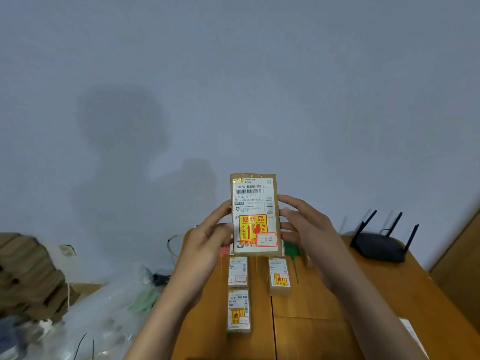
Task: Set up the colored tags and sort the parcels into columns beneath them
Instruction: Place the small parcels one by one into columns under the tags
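I seem to be in a plain home room or small back office used for packing; a bare bluish-grey painted wall [233,74] rises behind my orange-brown wooden table [324,320]; a black router with upright antennas [379,245] sits on its far right corner. Stacked flattened brown cardboard [26,268] and clear bubble-wrap plastic [104,307] crowd the floor at my left.

Two bare forearms in frame, no sleeves visible up to the frame edge. left hand [207,240] and right hand [309,229]: no gloves, rings, watch or wristbands. fingers [291,202] slim, nails short and unpainted.
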Tool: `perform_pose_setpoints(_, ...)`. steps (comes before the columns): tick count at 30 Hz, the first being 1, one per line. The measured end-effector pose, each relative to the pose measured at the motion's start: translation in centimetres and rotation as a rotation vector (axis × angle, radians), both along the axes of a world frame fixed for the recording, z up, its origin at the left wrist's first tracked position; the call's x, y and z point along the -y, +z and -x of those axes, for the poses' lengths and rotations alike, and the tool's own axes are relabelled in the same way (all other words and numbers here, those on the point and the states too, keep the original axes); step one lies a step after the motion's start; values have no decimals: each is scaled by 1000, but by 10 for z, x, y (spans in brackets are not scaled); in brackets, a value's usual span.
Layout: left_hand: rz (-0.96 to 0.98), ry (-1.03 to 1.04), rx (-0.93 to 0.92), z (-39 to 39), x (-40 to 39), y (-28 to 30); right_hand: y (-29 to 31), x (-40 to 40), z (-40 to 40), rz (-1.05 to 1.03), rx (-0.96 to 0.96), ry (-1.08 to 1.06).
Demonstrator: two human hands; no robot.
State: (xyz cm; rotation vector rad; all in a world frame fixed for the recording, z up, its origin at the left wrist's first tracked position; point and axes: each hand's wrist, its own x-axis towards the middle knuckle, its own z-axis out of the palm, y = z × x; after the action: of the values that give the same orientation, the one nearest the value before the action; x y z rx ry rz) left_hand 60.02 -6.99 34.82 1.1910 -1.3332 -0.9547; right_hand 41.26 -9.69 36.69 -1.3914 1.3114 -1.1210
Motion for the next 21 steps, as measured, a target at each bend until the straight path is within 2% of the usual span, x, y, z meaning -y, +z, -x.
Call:
perform_pose_setpoints(9,-66,-86,-51,-6,15,-23,-21,5,1,-60,-28,-26)
perform_pose_setpoints(17,-376,-246,-93,32,39,-104,-109,9,46,-286,-32,-130)
perform_pose_setpoints(21,-543,-306,-50,72,45,-150,-155,14,85,-466,-20,-128)
